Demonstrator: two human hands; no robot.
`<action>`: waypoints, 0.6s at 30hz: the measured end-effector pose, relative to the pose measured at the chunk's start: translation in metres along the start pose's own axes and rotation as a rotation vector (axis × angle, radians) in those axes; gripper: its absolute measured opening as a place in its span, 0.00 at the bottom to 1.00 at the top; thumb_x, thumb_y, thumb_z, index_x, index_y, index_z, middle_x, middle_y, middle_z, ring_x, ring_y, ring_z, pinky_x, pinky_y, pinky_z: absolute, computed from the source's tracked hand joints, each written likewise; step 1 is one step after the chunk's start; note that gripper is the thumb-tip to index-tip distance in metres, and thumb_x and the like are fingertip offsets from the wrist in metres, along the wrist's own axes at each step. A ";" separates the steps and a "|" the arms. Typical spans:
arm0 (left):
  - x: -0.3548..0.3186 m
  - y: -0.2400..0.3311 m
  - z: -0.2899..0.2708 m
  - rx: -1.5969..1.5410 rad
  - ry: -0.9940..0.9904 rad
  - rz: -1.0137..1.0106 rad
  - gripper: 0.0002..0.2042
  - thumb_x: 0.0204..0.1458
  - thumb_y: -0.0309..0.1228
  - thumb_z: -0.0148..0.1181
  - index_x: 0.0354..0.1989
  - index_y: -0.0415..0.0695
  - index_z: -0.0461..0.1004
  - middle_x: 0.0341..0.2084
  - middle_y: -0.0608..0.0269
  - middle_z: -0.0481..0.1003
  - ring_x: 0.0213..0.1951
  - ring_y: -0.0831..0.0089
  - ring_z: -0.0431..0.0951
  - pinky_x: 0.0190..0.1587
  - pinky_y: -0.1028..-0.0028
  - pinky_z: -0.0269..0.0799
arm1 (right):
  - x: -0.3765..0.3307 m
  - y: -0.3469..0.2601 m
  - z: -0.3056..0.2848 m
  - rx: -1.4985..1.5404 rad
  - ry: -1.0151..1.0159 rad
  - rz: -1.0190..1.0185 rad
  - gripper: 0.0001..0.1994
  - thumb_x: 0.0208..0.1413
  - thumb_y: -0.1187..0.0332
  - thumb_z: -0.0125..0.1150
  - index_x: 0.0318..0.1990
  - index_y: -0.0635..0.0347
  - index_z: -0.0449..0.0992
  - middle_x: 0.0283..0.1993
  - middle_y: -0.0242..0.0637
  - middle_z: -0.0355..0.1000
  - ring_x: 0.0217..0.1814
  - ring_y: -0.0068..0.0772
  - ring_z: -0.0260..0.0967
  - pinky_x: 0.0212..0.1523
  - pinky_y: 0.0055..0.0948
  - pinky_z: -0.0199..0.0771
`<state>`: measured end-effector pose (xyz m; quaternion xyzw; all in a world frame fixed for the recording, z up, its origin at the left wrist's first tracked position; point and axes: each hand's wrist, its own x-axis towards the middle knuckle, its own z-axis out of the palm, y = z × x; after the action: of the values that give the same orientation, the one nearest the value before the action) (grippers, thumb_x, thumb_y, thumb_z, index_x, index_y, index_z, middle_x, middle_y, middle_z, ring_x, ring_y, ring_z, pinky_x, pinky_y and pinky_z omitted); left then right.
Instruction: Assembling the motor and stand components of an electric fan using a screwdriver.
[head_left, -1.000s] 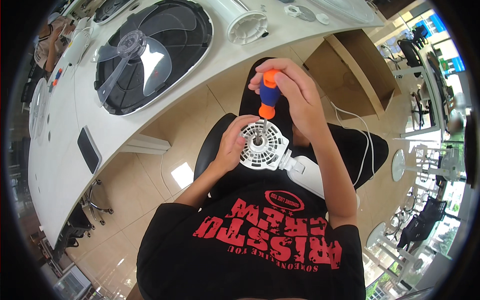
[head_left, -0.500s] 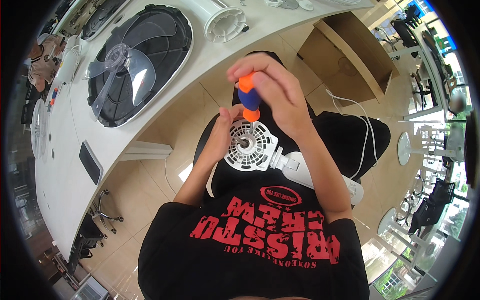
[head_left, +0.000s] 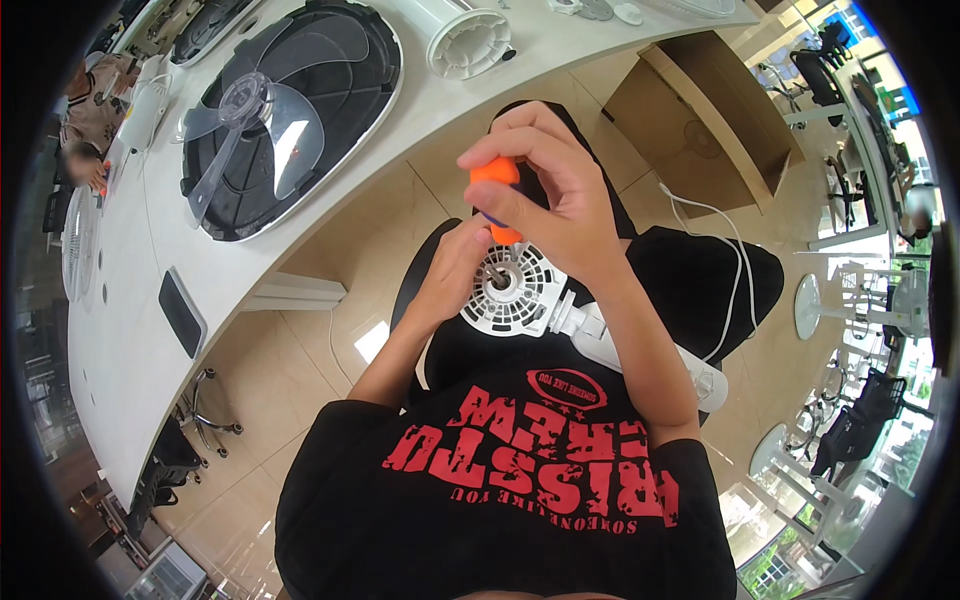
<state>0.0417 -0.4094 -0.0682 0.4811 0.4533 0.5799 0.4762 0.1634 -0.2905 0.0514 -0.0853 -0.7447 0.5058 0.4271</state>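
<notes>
Right hand [head_left: 565,200] was clamped on an orange-and-blue bulbous-handled screwdriver [head_left: 492,174], shaft down at a round white slotted-plastic motor housing [head_left: 528,300] above the lap. Left hand [head_left: 450,278] was against the housing's edge; couldn't tell its grip. Beyond: smooth white counter [head_left: 130,245], glossy see-through three-bladed plastic fan blade [head_left: 295,145], ribbed black oval-looking cover [head_left: 362,95].

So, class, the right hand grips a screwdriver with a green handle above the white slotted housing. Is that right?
Not quite: the screwdriver has an orange and blue handle, as the head view shows. The right hand does grip it above the white slotted housing.
</notes>
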 end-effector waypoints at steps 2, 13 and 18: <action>0.001 -0.001 0.000 -0.011 0.010 0.004 0.22 0.72 0.40 0.38 0.55 0.34 0.74 0.46 0.52 0.80 0.49 0.63 0.79 0.57 0.67 0.70 | 0.002 -0.008 0.006 -0.002 -0.016 0.021 0.09 0.65 0.68 0.62 0.49 0.62 0.78 0.39 0.32 0.75 0.41 0.21 0.69 0.45 0.24 0.68; 0.004 -0.001 0.004 0.205 0.039 0.015 0.11 0.64 0.25 0.49 0.51 0.38 0.74 0.36 0.52 0.79 0.40 0.63 0.80 0.45 0.66 0.72 | 0.002 -0.013 0.002 -0.022 -0.014 0.073 0.09 0.56 0.73 0.69 0.45 0.60 0.81 0.43 0.36 0.71 0.45 0.26 0.69 0.50 0.25 0.69; 0.008 0.024 0.011 0.309 0.052 -0.061 0.10 0.58 0.20 0.50 0.47 0.36 0.74 0.35 0.62 0.79 0.38 0.73 0.78 0.41 0.70 0.71 | -0.007 -0.011 0.005 0.396 0.096 0.287 0.07 0.61 0.74 0.63 0.45 0.61 0.81 0.44 0.38 0.74 0.46 0.27 0.71 0.51 0.28 0.70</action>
<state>0.0486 -0.4038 -0.0424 0.5195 0.5636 0.5010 0.4019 0.1673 -0.3033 0.0556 -0.1288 -0.5902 0.6926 0.3941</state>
